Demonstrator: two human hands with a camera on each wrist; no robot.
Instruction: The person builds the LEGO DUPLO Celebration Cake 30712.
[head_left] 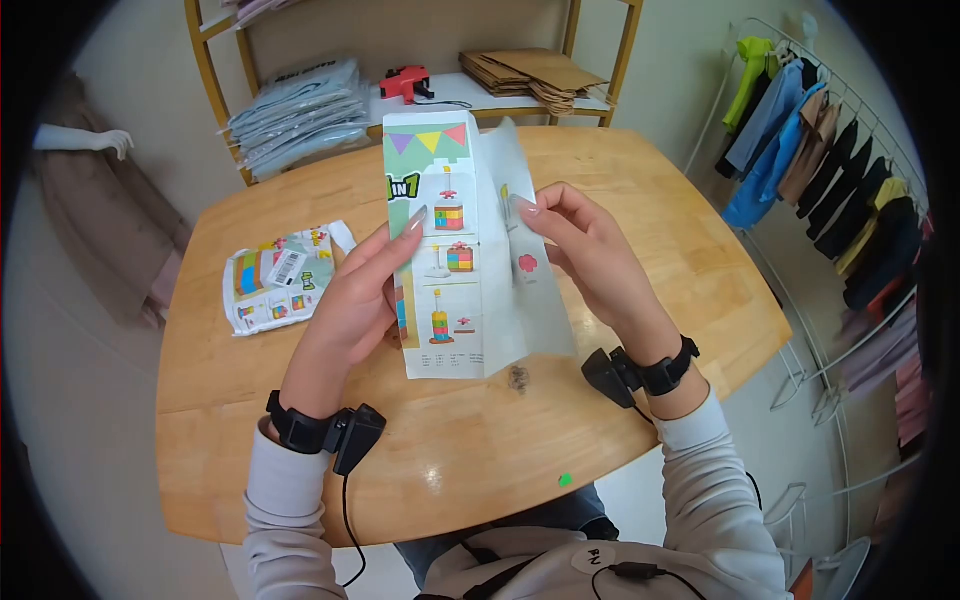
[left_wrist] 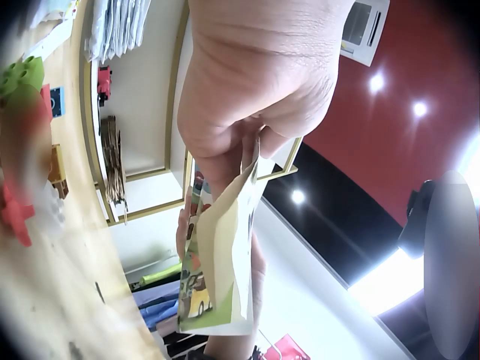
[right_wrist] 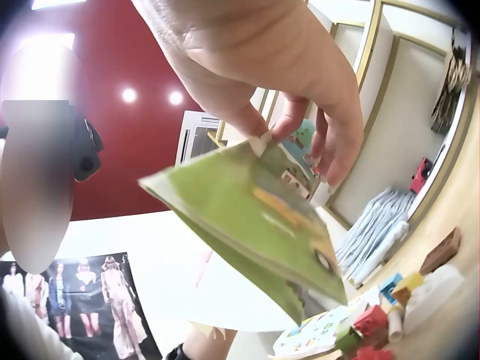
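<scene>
A folded paper instruction leaflet (head_left: 445, 300), printed with coloured brick cakes and bunting, is held up over the table in the head view. My left hand (head_left: 362, 290) grips its left edge, thumb on the printed front and fingers behind. On the other side, my right hand (head_left: 605, 262) pinches the right-hand flap between thumb and fingers. The right wrist view shows the leaflet's green printed back (right_wrist: 232, 195) with its layers spread apart. Loose toy bricks, among them a red brick (right_wrist: 370, 321) and a yellow brick (right_wrist: 409, 286), lie on the table; the leaflet hides them from the head view.
A printed plastic packet (head_left: 262, 285) lies on the wooden table (head_left: 300, 440) at the left. Behind stands a shelf with bagged clothes (head_left: 305, 110), a red label gun (head_left: 405, 84) and brown paper bags (head_left: 530, 75). A clothes rack (head_left: 850, 90) stands at the right.
</scene>
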